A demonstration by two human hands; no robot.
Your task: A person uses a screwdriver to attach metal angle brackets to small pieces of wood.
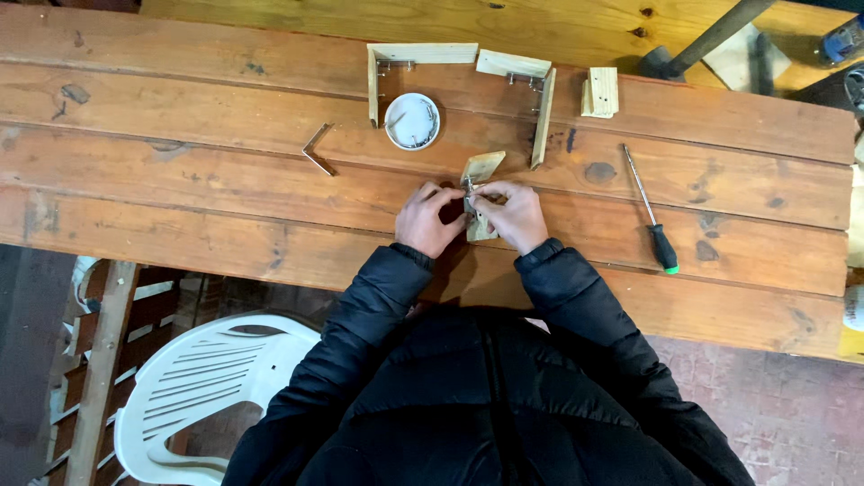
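While my left hand [429,219] and right hand [513,214] meet at the worktop [180,207] edge, each grip pinches closed on the small wooden pieces [481,168] joined by a metal bracket.

There are no boxes, bags, labels, signs or screens to see on the wooden tabletop.
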